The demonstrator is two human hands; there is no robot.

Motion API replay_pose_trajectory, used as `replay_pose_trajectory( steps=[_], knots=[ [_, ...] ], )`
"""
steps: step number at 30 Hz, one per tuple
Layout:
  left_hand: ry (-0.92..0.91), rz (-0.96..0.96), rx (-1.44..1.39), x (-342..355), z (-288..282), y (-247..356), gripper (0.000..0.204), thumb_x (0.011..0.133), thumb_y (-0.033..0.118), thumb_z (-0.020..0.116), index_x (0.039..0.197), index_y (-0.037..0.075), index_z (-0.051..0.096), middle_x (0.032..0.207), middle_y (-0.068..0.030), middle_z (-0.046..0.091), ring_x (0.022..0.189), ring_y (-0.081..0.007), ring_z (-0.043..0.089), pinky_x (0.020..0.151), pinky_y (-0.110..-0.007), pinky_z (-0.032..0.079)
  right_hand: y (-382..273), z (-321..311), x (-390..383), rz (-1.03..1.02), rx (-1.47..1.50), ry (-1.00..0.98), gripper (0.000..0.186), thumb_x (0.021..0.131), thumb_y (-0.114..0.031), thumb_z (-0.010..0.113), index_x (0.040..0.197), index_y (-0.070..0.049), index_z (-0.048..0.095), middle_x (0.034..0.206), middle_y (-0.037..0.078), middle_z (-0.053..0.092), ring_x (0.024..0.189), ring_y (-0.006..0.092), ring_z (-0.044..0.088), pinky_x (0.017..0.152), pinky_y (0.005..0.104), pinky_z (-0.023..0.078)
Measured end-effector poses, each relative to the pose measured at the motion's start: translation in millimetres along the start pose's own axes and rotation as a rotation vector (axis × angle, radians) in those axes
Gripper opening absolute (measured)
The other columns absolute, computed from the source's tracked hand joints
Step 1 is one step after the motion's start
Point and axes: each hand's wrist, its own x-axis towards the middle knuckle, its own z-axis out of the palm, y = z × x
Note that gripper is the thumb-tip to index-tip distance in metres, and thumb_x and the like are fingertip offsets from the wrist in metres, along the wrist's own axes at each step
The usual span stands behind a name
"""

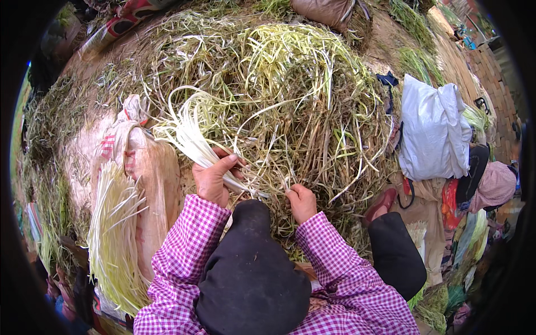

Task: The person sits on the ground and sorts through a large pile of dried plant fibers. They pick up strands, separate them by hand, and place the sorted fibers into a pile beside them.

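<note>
My left hand [211, 181] is closed round a bundle of pale blanched chives [192, 137]. Their white stalks fan out to the upper left, and the cut ends poke out below the fingers. To its right, my right hand [302, 202] has its fingertips pinched together just above the heap of dry trimmings [312, 139]. A whitish bit shows at those fingertips, too small to make out. Left of me, a larger stack of pale yellow chives [117, 229] lies along a woven sack [159, 184].
Loose yellow-green leaves [296, 50] top the heap in front. A white plastic sack [432, 128] stands at the right, near a red shoe [383, 204]. My black-clad knee [251, 273] rises between my arms. A brown sack [324, 11] sits at the far edge.
</note>
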Motion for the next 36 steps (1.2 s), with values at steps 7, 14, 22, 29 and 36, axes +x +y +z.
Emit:
replay_pose_trajectory(
  steps=[7, 14, 22, 29, 36],
  knots=[
    [0.072, 0.082, 0.038, 16, -22, 15, 0.019, 0.073, -0.011, 0.058, 0.087, -0.002, 0.049, 0.072, -0.0141, 0.058, 0.056, -0.0224, 0.061, 0.041, -0.027, 0.051, 71, 4, -13, 0.06, -0.754, -0.181, 0.023, 0.084, -0.019, 0.048, 0.09, 0.001, 0.059, 0.089, 0.022, 0.061, 0.083, 0.0369, 0.059, 0.076, 0.0449, 0.047],
    [0.069, 0.189, 0.072, 45, -44, 76, 0.019, 0.076, -0.006, 0.061, 0.091, 0.001, 0.053, 0.073, -0.0128, 0.06, 0.06, -0.0221, 0.062, 0.043, -0.027, 0.05, 61, -13, -16, 0.257, -1.059, -0.622, 0.025, 0.082, -0.006, 0.055, 0.105, -0.001, 0.062, 0.109, 0.019, 0.06, 0.101, 0.0308, 0.059, 0.083, 0.039, 0.05],
    [0.125, 0.293, 0.243, 57, -65, 88, 0.016, 0.077, -0.002, 0.061, 0.092, 0.001, 0.056, 0.074, -0.0113, 0.062, 0.057, -0.0157, 0.06, 0.04, -0.022, 0.047, 52, -29, -14, 0.357, -1.187, -0.826, 0.031, 0.084, -0.011, 0.058, 0.114, -0.004, 0.058, 0.118, 0.014, 0.056, 0.107, 0.0272, 0.055, 0.086, 0.0381, 0.049],
    [0.188, 0.319, 0.491, 51, -45, 88, 0.024, 0.077, -0.003, 0.058, 0.1, -0.005, 0.054, 0.084, -0.015, 0.062, 0.067, -0.0202, 0.065, 0.042, -0.022, 0.053, -2, -49, 7, 0.312, -0.968, -0.558, 0.021, 0.088, -0.013, 0.052, 0.104, -0.002, 0.06, 0.103, 0.017, 0.06, 0.089, 0.0232, 0.059, 0.085, 0.0352, 0.05],
    [0.052, 0.042, 0.246, 37, -21, 59, 0.018, 0.08, -0.002, 0.056, 0.098, -0.002, 0.051, 0.077, -0.015, 0.061, 0.065, -0.0216, 0.064, 0.041, -0.024, 0.049, -89, -96, 69, -0.244, -0.4, 0.376, 0.012, 0.085, -0.011, 0.056, 0.091, -0.002, 0.058, 0.085, 0.009, 0.059, 0.073, 0.0193, 0.058, 0.07, 0.0324, 0.05]
  ],
)
